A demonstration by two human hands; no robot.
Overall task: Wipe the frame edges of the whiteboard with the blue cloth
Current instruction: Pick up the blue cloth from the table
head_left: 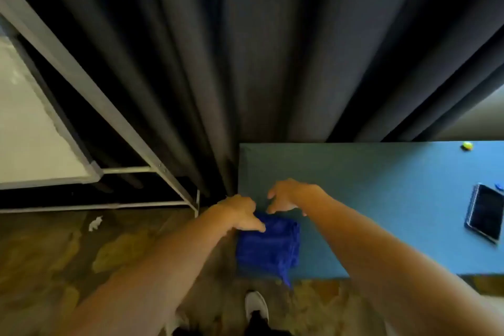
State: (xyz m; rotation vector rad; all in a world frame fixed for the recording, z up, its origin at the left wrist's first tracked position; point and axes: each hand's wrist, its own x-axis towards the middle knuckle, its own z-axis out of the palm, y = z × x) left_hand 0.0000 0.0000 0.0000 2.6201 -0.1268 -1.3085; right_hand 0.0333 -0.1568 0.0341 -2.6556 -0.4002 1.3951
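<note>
At the near left corner of the blue table lies the blue cloth, folded into a thick square, with one loose tail hanging over the near edge toward the floor. On the cloth's far left corner rests the left grip: its thumb lies flat on the fabric, but the fingers are hidden behind the back of the hand, so I cannot tell whether it grasps the cloth or only touches it. Just beyond the cloth's far edge hovers the right grip, released, its fingers spread and loosely curled with nothing in them; whether the fingertips touch the table is hard to make out in the blur. Far to the left stands the whiteboard, cut off by the picture's edge, with only its lower right corner and grey frame showing on a metal stand. Behind everything hangs a dark curtain. Near the table's right side lies a dark phone, and at the far edge a small yellow object too blurred to identify. A white scrap lies on the floor, and a white shoe shows at the bottom.
</note>
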